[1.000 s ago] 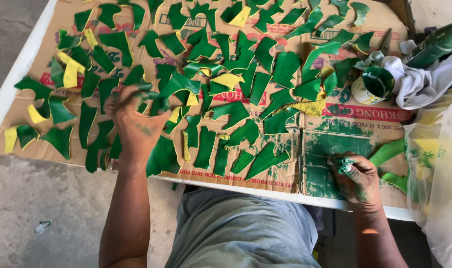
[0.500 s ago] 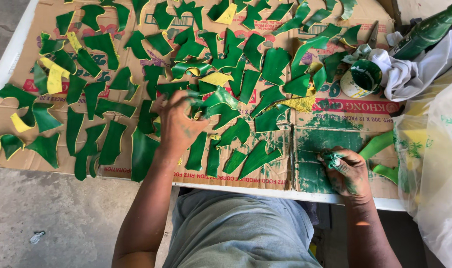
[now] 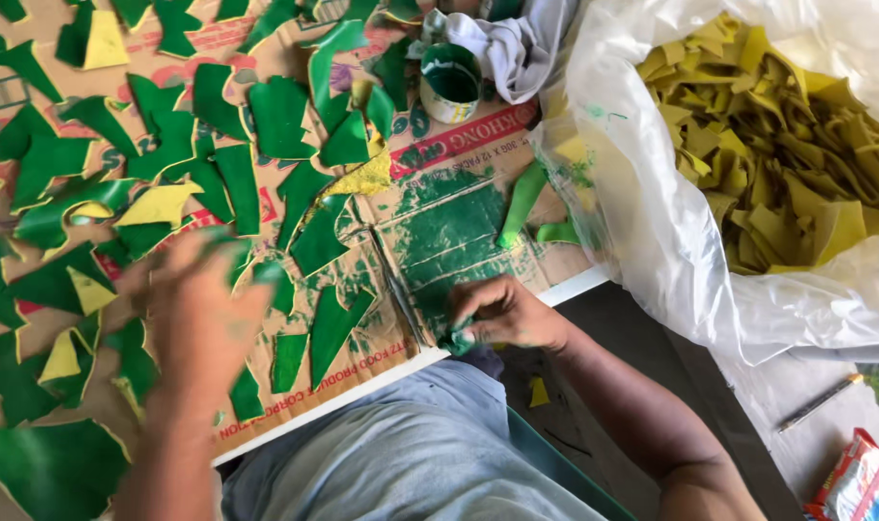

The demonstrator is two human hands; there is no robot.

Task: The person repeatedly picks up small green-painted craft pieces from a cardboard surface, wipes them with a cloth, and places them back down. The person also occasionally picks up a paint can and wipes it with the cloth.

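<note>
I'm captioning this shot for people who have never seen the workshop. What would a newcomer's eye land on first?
First, the green painted pieces spread across the flattened cardboard, a few showing yellow. Next, the clear plastic bag at the right, filled with yellow unpainted pieces. Then the paint-stained right hand pinching a green-soaked wad at the table edge, the blurred left hand over the pieces, and a small paint tin at the top.
</note>
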